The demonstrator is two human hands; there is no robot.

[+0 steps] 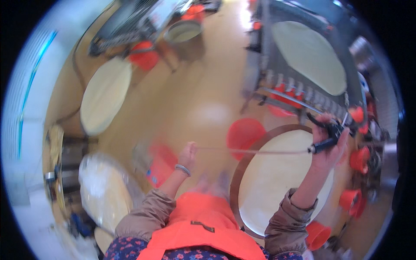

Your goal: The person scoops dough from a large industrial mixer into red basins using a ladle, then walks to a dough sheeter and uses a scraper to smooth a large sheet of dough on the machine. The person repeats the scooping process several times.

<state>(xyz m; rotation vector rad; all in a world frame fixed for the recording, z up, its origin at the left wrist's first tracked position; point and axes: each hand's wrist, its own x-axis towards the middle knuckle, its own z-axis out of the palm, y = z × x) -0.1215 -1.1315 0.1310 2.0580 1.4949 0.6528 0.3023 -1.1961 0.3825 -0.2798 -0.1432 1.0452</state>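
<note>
My right hand (331,151) is closed round a black trigger gun (324,145), raised over the right part of a large round drum-like piece (277,173) with a pale face and brown rim. A thin pinkish hose (251,151) runs left from the gun's handle, stretched nearly straight. At its other end my left hand (188,156), with a grey band at the wrist, is closed on the hose. Below that hand lies a blurred red object (162,164), its kind unclear. What the gun's tip points at cannot be made out.
A dark metal frame with a pale oval sheet (310,56) stands at the far right. Red buckets (246,138) sit around the floor. More pale rounds lie left, one (104,186) under clear plastic. A large pot (184,34) stands at the back.
</note>
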